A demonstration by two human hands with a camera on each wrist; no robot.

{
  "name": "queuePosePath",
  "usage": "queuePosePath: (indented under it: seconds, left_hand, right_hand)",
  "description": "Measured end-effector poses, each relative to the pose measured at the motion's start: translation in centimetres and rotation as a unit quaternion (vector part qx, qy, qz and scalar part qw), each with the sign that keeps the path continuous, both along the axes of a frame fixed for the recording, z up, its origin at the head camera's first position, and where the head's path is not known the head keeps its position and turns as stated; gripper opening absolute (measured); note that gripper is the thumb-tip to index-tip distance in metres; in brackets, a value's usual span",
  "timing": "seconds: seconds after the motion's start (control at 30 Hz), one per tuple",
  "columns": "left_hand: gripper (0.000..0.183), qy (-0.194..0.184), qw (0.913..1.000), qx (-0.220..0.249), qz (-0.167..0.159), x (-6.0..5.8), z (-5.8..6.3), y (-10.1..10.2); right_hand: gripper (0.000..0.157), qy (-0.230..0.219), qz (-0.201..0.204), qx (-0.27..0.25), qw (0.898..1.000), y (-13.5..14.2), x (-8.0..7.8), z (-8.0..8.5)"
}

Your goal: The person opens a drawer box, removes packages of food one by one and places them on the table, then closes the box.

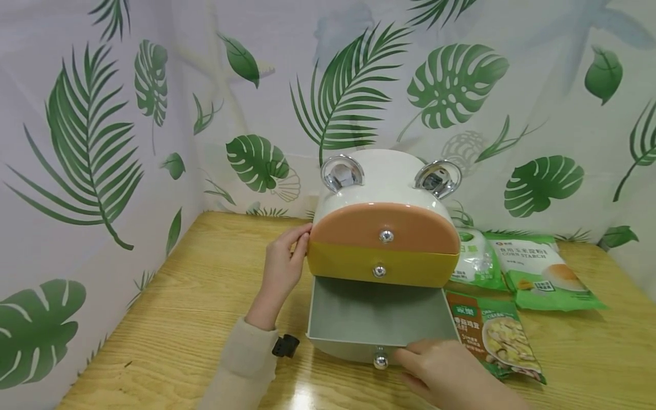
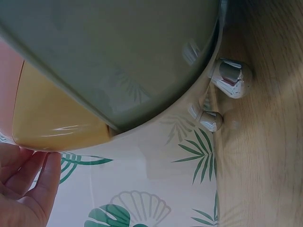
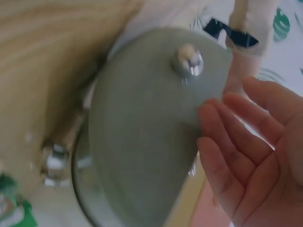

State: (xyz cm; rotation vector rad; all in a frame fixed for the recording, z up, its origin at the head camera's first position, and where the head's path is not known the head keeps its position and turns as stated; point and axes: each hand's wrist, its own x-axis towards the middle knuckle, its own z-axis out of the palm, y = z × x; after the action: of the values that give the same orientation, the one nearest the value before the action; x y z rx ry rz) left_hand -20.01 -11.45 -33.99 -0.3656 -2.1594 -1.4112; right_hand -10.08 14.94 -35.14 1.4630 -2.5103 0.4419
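Note:
A small rounded cabinet (image 1: 389, 171) with a white shell has three drawers: an orange drawer (image 1: 353, 228), a yellow drawer (image 1: 343, 262) and a grey-green drawer (image 1: 343, 350). The lowest, grey-green one is pulled out and looks bare inside; the upper two are in. Against the cabinet's left side rest the fingertips of my left hand (image 1: 283, 263), near the orange and yellow drawers. My right hand (image 1: 448, 373) is at the front edge of the grey-green drawer, right of its silver knob (image 1: 380, 361). In the right wrist view its fingers (image 3: 213, 123) are loosely bent beside that edge, not round the knob.
To the cabinet's right lie a corn starch bag (image 1: 543, 273), a green and white bag (image 1: 476, 262) and a brown and green food packet (image 1: 492, 333). Silver feet (image 2: 232, 78) hold the cabinet above the wooden table (image 1: 205, 285). A leaf-print cloth (image 1: 287, 85) hangs behind.

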Motion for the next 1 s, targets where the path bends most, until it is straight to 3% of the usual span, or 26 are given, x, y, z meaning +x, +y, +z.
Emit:
queuePosePath:
  seconds: [0.17,0.4,0.53,0.77,1.0]
  left_hand:
    - [0.022,-0.001,1.0000,0.002,0.000,0.0,-0.1,0.0]
    - [0.022,0.001,1.0000,0.000,0.001,0.0,-0.1,0.1]
    - [0.022,0.001,1.0000,0.000,0.001,0.0,0.0,0.1]
    - [0.022,-0.001,1.0000,0.000,-0.001,0.0,-0.1,0.1]
    - [0.023,-0.003,1.0000,0.002,-0.002,0.1,0.1,0.0]
  right_hand:
    - [0.016,-0.103,-0.004,0.070,0.992,-1.2,-0.3,-0.6]
    - [0.016,-0.169,-0.031,0.109,0.979,-2.1,-0.5,-1.2]
    - [0.012,-0.179,-0.038,0.097,0.978,-2.2,-0.7,-1.1]
    - [0.011,-0.116,-0.042,0.074,0.990,-2.8,-1.7,-1.2]
    - [0.015,-0.132,-0.057,0.078,0.986,-3.1,-3.3,-0.9]
